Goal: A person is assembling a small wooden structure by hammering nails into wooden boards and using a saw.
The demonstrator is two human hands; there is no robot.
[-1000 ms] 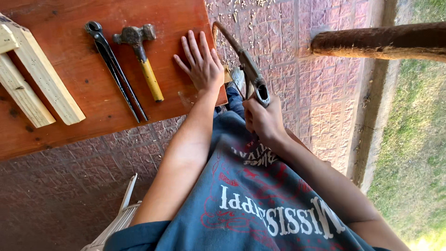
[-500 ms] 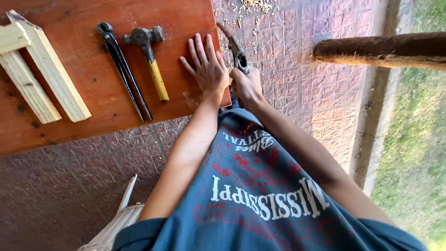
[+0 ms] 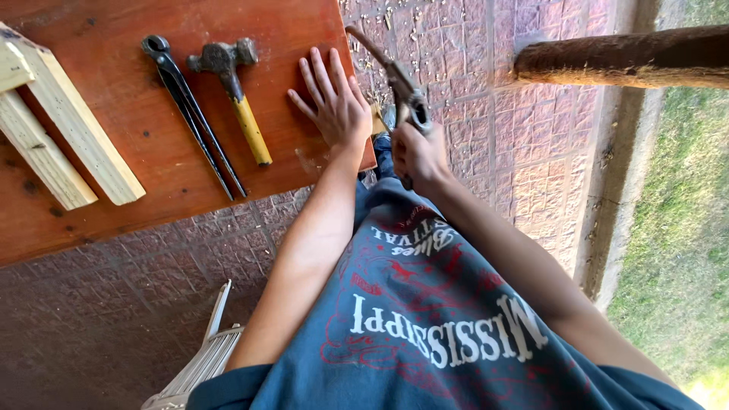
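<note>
Fingers [image 3: 323, 80] of the left hand [image 3: 334, 106] lie spread, flat on the counter [image 3: 114, 220], seemingly steadying it. Right hand [image 3: 418, 156], at three o'clock, is wrapped around a metal hand tool [image 3: 395, 76] off the edge.

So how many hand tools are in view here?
3. Black pincers and a yellow-handled hammer lie side by side on the red board; a saw is in the right hand. Others may be hidden.

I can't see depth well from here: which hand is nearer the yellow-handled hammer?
The left. The left hand lies flat on the red table, just right of the hammer. The right hand is farther right, past the table edge, gripping a metal tool.
</note>
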